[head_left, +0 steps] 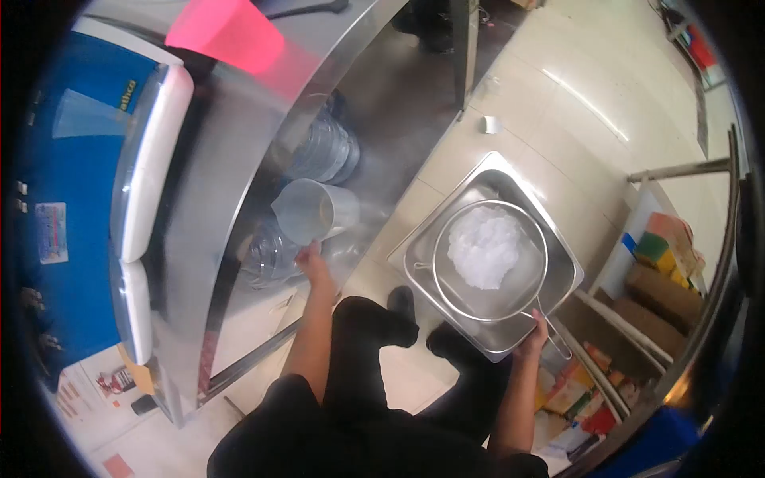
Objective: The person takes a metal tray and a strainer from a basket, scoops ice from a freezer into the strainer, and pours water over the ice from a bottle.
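- Plainly, the strainer (514,296) lies over the shiny metal tray (567,275), its long axis slanting, handle pointing back toward the person's right.
- Lumpy white clump (484,248) fills its round bowl's middle.
- Right hand (532,334) pinches the tray's rim beside that handle.
- Left hand (312,259) touches a translucent jug (341,209), mouth leftward; I cannot tell its grip.
- Blue panel (80,191) reads "athco".

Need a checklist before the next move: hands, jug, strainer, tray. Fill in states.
1. Left hand at jug: ok.
2. Right hand at strainer handle, by the tray edge: ok.
3. White contents within the strainer's rim: ok.
4. Jug over the tray: not ok, it is off to the left.
5. Jug empty: cannot tell.
6. Tray supported from below: cannot tell, underside hidden.
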Tool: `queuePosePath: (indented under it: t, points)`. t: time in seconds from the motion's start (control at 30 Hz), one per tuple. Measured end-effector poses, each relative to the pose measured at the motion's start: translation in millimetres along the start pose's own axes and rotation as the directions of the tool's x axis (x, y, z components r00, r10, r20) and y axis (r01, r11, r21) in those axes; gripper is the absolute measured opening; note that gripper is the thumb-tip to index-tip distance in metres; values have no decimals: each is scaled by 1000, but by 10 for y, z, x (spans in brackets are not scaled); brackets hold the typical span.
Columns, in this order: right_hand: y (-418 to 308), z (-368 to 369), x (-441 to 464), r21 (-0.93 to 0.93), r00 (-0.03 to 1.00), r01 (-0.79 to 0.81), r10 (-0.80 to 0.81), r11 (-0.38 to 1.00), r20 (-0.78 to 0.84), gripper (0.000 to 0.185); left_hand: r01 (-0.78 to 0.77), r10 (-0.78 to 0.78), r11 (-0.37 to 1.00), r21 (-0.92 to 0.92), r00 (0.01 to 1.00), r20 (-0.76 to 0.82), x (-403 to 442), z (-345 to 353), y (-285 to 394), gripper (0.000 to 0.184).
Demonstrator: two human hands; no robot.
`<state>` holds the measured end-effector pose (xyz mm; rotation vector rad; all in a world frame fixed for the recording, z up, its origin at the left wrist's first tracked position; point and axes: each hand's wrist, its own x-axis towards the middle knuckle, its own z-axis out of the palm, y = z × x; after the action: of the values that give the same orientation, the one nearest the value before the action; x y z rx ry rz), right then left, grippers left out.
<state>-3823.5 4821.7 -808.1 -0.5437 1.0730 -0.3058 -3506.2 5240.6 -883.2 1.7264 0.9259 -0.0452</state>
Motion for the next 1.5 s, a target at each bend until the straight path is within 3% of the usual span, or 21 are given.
queuePosePath:
  t: [0.07,0.13,0.17,0.27,0.3,0.37,0.47,0.57,0.73,0.87,0.97,1.1,1.17,1.23,1.3,1.37,1.4,1.43,1.47,1.5]
  points:
    - [80,182,333,38,999,32,-33,999,26,37,264,-267,963,-53,962,-55,-96,14,394,72]
    - [142,282,646,80,996,25,-32,996,84,34,269,-265,947,-177,963,47,90,147,327,77]
    - [277,134,923,46,993,40,-45,998,114,35,271,-255,932,-239,962,96,207,179,297,81]
    - [385,201,1369,28,990,117,-119,993,70,35,98,-98,939,-329,995,18,483,283,-25,79]
    - [293,387,1384,42,981,60,-67,997,180,35,109,-97,928,-355,994,52,503,307,-21,79]
    - [296,426,1732,26,972,152,-154,988,179,36,142,-107,901,-410,989,107,453,294,-54,79]
    - [287,373,2189,52,955,185,-192,981,227,39,-56,166,911,-410,957,239,622,318,-324,79]
    - [235,435,2140,119,932,151,-181,981,315,40,-55,142,938,-343,962,232,229,573,-66,74]
    - [223,340,2290,67,956,148,-160,987,248,48,39,80,939,-342,941,328,-141,1221,355,62]
    - [261,231,2420,84,933,203,-219,976,286,49,81,138,874,-478,903,407,-137,1886,513,57]
    - [228,280,2461,90,924,197,-216,976,316,49,93,165,838,-537,896,412,-84,2392,697,60]
    - [220,394,2279,55,936,256,-261,965,237,50,116,177,806,-581,889,422,68,2918,840,72]
    - [246,360,2325,77,931,265,-276,961,239,51,104,203,801,-590,879,431,205,3131,879,78]
    - [250,334,2320,78,933,259,-270,963,236,51,24,139,930,-367,901,411,291,3145,882,75]
    - [222,316,2291,55,943,235,-242,970,231,50,-147,262,939,-309,891,372,343,3046,840,68]
    - [213,327,2299,81,941,193,-208,978,268,49,-405,546,809,-426,786,289,224,2481,529,58]
    - [216,326,2316,90,939,166,-186,982,289,49,-844,874,482,-234,481,64,182,2055,328,43]
    - [213,296,2352,89,945,139,-159,986,287,48,-876,906,406,-262,423,-13,-201,1516,299,40]
    - [222,288,2356,66,945,177,-188,982,267,51,-961,988,153,229,153,-18,-159,1025,83,43]
    - [220,282,2359,43,944,215,-219,976,247,53,-953,994,107,285,108,-12,-139,566,-107,46]
